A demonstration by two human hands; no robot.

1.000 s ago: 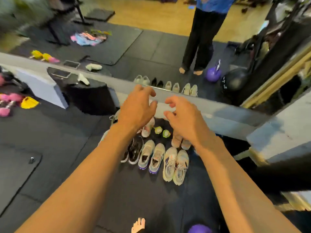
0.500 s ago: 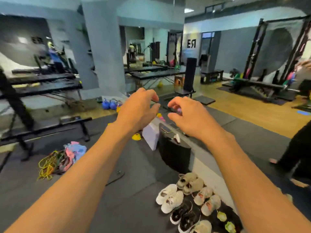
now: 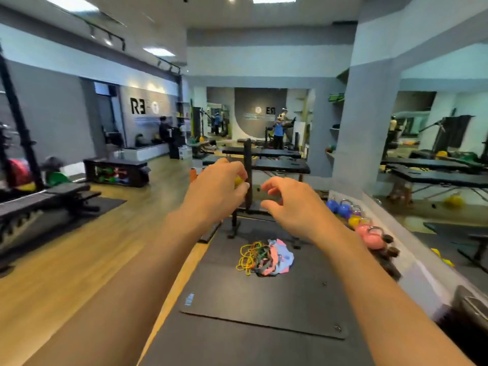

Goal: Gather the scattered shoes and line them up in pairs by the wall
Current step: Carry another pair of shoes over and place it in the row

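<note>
No shoes show in the head view now. Both my arms stretch forward at chest height over the gym floor. My left hand (image 3: 215,191) and my right hand (image 3: 287,204) hover side by side, a small gap between them, palms down. The fingers of both hang loosely curled and hold nothing. A small yellow spot beside my left fingertips looks like something in the background.
A black floor mat (image 3: 264,302) lies below my hands with a heap of coloured resistance bands (image 3: 264,256) on it. Coloured kettlebells (image 3: 368,232) line the mirrored wall's ledge on the right. A black upright stand (image 3: 247,178) rises ahead; weight benches (image 3: 52,196) sit left on wooden floor.
The view has swung up and left, away from the row of shoes by the mirror wall, which has left the frame. My hands keep the same raised, loosely curled pose.
</note>
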